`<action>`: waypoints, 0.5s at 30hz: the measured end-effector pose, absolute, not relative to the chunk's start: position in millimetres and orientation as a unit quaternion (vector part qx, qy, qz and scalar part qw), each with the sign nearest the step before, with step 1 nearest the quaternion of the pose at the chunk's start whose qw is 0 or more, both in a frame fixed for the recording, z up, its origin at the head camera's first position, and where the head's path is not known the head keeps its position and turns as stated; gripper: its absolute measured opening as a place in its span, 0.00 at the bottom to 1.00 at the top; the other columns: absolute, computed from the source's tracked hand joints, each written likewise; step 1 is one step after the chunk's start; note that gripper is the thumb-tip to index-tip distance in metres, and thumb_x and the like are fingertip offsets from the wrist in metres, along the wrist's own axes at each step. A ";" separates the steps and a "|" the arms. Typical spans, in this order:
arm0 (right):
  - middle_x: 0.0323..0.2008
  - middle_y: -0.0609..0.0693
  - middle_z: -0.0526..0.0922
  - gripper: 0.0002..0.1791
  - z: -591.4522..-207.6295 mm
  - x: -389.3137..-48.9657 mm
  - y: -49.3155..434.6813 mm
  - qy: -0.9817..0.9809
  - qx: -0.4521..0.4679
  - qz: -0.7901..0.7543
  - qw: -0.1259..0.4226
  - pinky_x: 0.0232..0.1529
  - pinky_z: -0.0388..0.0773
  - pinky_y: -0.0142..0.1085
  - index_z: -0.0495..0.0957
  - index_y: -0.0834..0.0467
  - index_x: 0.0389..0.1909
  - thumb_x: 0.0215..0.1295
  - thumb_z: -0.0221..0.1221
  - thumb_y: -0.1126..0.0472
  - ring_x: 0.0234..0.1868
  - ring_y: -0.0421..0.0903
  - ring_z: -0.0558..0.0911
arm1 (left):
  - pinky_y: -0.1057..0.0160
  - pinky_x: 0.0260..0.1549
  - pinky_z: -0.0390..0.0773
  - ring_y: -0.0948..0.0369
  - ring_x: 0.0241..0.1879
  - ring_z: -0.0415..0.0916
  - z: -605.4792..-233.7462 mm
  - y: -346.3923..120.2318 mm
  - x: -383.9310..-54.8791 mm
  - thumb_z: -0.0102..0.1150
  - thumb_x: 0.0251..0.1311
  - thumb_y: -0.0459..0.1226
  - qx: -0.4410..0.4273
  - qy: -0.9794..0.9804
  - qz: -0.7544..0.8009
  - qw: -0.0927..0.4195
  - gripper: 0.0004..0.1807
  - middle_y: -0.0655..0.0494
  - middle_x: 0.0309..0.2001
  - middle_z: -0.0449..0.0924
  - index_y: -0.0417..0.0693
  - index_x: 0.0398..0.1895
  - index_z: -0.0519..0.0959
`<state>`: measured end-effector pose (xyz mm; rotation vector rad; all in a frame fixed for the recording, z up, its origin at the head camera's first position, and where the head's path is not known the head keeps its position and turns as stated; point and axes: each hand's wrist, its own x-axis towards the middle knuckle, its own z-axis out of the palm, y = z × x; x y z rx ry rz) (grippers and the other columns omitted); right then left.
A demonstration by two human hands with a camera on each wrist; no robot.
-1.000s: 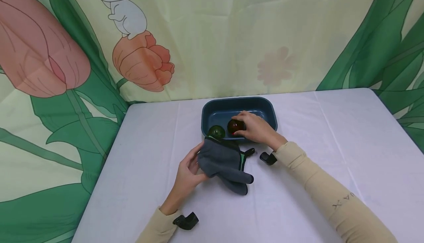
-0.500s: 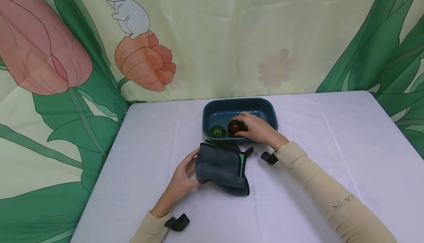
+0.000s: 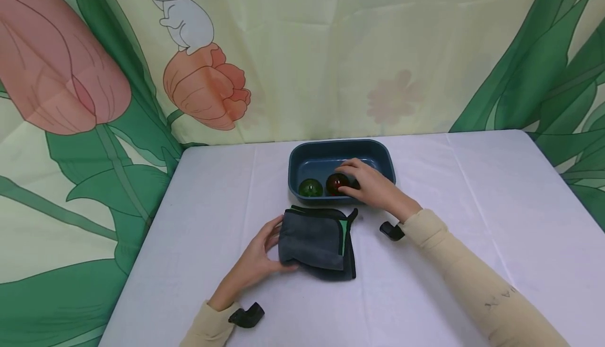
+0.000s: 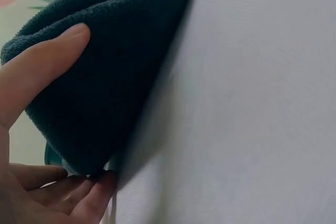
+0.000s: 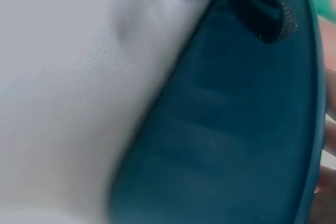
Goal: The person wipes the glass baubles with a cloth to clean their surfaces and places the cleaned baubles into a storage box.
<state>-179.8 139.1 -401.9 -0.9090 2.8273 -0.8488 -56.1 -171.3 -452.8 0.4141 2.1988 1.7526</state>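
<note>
A folded grey cloth (image 3: 312, 241) with black edging, green inner trim and a small loop lies on the table in front of the tray. My left hand (image 3: 255, 255) holds its left side; in the left wrist view the thumb (image 4: 73, 35) lies on the cloth and the fingertips reach its lower corner. Behind the cloth stands a blue tray (image 3: 302, 160). Inside it, a green glass ball (image 3: 310, 188) sits left of a dark red ball (image 3: 334, 184). My right hand (image 3: 373, 184) reaches over the tray's front rim, thumb and fingers curled about the red ball's right side.
A dark shape (image 3: 355, 184) shows in the tray under my right hand, partly hidden. White cloth covers the table (image 3: 425, 179). A flower-printed curtain (image 3: 302, 74) hangs behind it. Dark wrist-worn devices (image 3: 247, 315) stick out by both cuffs.
The cloth's loose corners have dropped and it lies flatter and squarer. My left hand has moved slightly left and down. My right hand has shifted a little right across the red ball.
</note>
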 end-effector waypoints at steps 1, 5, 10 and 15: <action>0.63 0.60 0.71 0.27 -401.6 -178.5 140.4 0.915 -0.295 -0.275 0.022 0.63 0.74 0.53 0.74 0.61 0.64 0.67 0.64 0.56 0.64 0.59 0.73 | 0.67 0.66 0.68 0.48 0.71 0.63 -452.2 -171.9 -56.1 0.81 0.40 0.31 0.147 0.771 0.602 0.148 0.62 0.47 0.74 0.59 0.51 0.78 0.52; 0.63 0.60 0.71 0.29 -397.3 -171.2 145.6 0.914 -0.301 -0.272 0.002 0.63 0.73 0.54 0.72 0.62 0.65 0.66 0.65 0.56 0.64 0.59 0.72 | 0.57 0.71 0.62 0.51 0.74 0.56 -447.9 -173.3 -55.8 0.83 0.39 0.36 0.164 0.795 0.567 0.139 0.63 0.53 0.76 0.55 0.52 0.78 0.51; 0.65 0.61 0.70 0.33 -388.8 -160.4 151.5 0.918 -0.299 -0.260 -0.014 0.62 0.74 0.54 0.69 0.62 0.68 0.65 0.65 0.55 0.65 0.59 0.71 | 0.45 0.73 0.57 0.51 0.75 0.53 -441.0 -170.6 -58.7 0.84 0.38 0.40 0.176 0.816 0.536 0.125 0.64 0.56 0.78 0.51 0.52 0.79 0.51; 0.68 0.61 0.68 0.38 -383.3 -148.6 157.0 0.929 -0.284 -0.230 -0.058 0.59 0.77 0.54 0.66 0.60 0.71 0.64 0.67 0.51 0.67 0.58 0.68 | 0.38 0.72 0.55 0.54 0.77 0.48 -430.2 -162.1 -64.7 0.81 0.43 0.46 0.163 0.844 0.502 0.091 0.60 0.61 0.78 0.50 0.56 0.79 0.53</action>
